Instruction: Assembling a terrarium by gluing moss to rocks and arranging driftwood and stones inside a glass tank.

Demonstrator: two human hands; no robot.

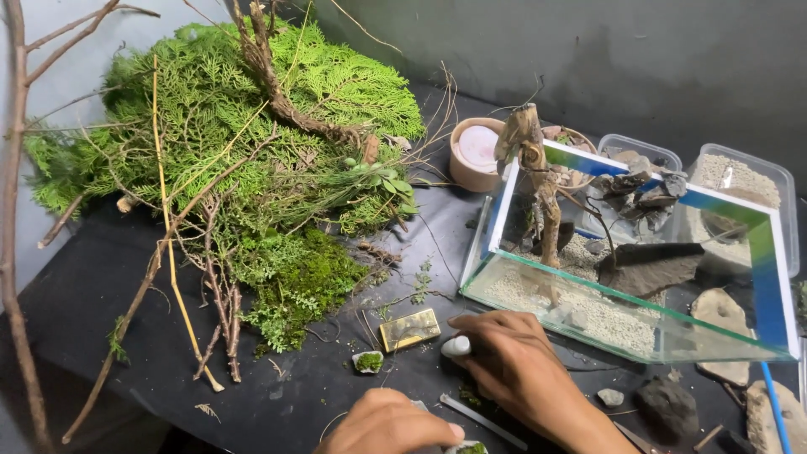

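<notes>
My right hand (513, 363) rests on the black table just in front of the glass tank (630, 324). Its fingers are closed on a small white pebble (456, 345). My left hand (387, 425) is at the bottom edge, pinching a small pale stone topped with green moss (468, 448), which is mostly cut off by the frame. Metal tweezers (483, 420) lie between the two hands. Another small mossy stone (367, 361) and a gold rectangular box (409, 329) sit just left of my right hand.
The tank holds pale gravel, dark flat rocks (651, 269) and an upright driftwood piece (538, 185). A big heap of green foliage, twigs and moss (252, 168) fills the left. Behind are a round pot (475, 153) and gravel tubs (740, 181). A dark rock (668, 405) and a blue tube (777, 412) lie right.
</notes>
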